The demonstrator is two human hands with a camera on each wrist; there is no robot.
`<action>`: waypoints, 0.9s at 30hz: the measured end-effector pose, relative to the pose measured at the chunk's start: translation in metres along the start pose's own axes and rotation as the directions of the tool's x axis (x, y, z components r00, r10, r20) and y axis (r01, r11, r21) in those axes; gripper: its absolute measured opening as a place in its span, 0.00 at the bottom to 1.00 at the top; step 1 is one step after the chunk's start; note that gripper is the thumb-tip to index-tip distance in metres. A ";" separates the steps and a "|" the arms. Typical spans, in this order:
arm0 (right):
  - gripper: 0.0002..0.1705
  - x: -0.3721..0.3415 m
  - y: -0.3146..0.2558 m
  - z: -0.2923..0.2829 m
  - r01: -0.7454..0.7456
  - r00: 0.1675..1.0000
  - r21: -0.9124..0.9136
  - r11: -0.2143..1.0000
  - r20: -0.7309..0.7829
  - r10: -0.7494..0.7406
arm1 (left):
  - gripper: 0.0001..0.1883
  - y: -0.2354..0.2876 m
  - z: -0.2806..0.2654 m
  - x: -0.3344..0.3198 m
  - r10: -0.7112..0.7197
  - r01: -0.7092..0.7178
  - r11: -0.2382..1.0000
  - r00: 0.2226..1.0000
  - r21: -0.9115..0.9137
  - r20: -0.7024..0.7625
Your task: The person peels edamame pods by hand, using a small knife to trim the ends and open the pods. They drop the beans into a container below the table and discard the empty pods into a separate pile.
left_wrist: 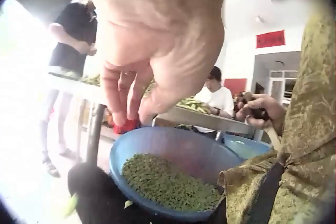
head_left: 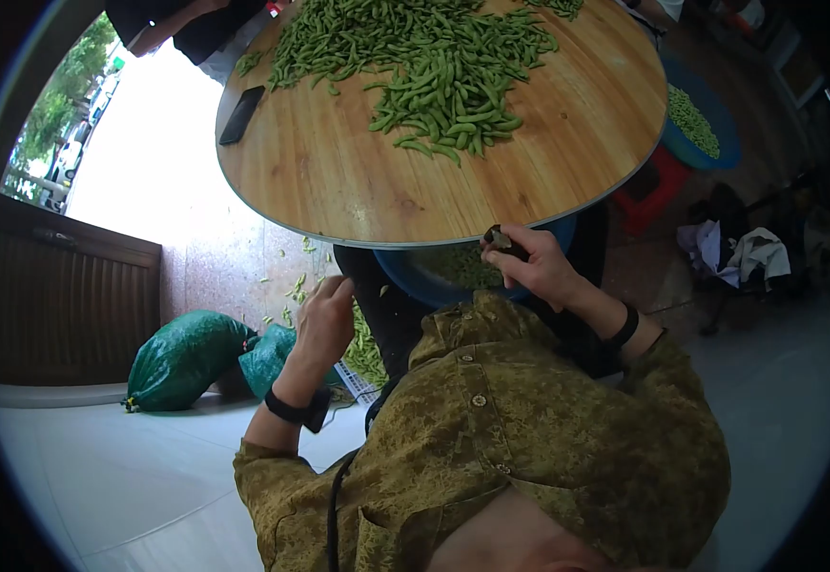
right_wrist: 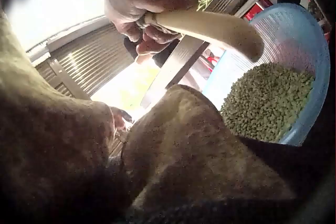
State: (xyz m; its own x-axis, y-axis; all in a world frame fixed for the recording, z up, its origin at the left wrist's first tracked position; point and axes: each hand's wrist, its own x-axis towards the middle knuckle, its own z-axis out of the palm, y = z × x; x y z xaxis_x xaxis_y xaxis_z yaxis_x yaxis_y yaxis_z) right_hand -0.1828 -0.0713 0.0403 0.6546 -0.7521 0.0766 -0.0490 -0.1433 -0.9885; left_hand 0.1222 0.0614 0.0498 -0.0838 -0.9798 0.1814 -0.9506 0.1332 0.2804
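Note:
My left hand (head_left: 324, 319) is raised left of my lap, fingers bent loosely downward and holding nothing visible. In the left wrist view its fingers (left_wrist: 119, 95) overlap the rim of a blue basin (left_wrist: 173, 140) of shelled green beans (left_wrist: 157, 182). A blurred green pod (left_wrist: 71, 205) shows low at the left. At the table's front edge, my right hand (head_left: 541, 267) grips a small dark object (head_left: 498, 236). In the right wrist view a pale, smooth, handle-like piece (right_wrist: 220, 29) sticks out of that hand; I cannot tell its exact kind.
Green bean pods (head_left: 443, 71) are heaped on the round wooden table (head_left: 338, 181), near a black phone (head_left: 241, 114). Pods (head_left: 367, 348) litter the floor beside green sacks (head_left: 191, 357). Another basin (head_left: 701, 143) with beans stands at right, by a red stool (head_left: 653, 195). Other people (left_wrist: 215, 90) are at the table.

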 end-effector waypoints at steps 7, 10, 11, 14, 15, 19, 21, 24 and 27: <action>0.15 0.006 -0.006 0.008 -0.252 0.968 0.442 0.861 0.118 0.222 | 0.14 0.011 0.019 0.173 0.162 -0.171 0.975 0.984 -0.145 -0.068; 0.17 0.003 0.001 0.001 -0.285 0.957 0.516 0.808 0.112 0.266 | 0.13 -0.008 0.053 0.220 0.171 -0.172 0.985 0.978 0.003 -0.119; 0.17 0.002 0.003 0.000 -0.286 0.957 0.514 0.808 0.115 0.266 | 0.11 -0.011 0.057 0.226 0.169 -0.169 0.986 0.980 0.012 -0.101; 0.20 0.001 0.006 -0.001 -0.278 0.957 0.608 0.743 0.105 0.272 | 0.09 -0.014 0.065 0.227 0.243 -0.239 0.970 0.947 0.042 -0.210; 0.20 0.004 0.006 -0.003 -0.268 0.961 0.598 0.755 0.104 0.258 | 0.08 -0.013 0.065 0.224 0.308 -0.305 0.950 0.890 0.063 -0.337; 0.22 0.014 0.004 -0.006 -0.196 0.978 0.617 0.762 0.062 0.201 | 0.04 0.019 0.045 0.190 -0.032 -0.004 0.919 0.996 -0.393 -0.087; 0.22 0.017 -0.002 -0.004 -0.191 0.978 0.652 0.733 0.065 0.198 | 0.05 0.048 0.027 0.165 -0.100 0.301 0.402 0.953 -0.865 0.285; 0.23 0.019 -0.003 -0.001 -0.216 0.975 0.692 0.688 0.110 0.195 | 0.06 0.067 0.025 0.142 0.004 0.365 0.236 0.926 -0.901 0.377; 0.24 0.016 -0.006 0.001 -0.239 0.971 0.712 0.661 0.165 0.173 | 0.06 0.074 0.033 0.134 -0.007 0.396 0.173 0.916 -0.902 0.401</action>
State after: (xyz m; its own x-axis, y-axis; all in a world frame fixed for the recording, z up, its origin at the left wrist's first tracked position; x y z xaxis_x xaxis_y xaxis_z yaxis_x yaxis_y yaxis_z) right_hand -0.1714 -0.0824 0.0470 0.7516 -0.6488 -0.1186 0.3480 0.5429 -0.7643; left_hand 0.0304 -0.0646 0.0637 -0.1896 -0.9583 -0.2139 0.0717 -0.2307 0.9704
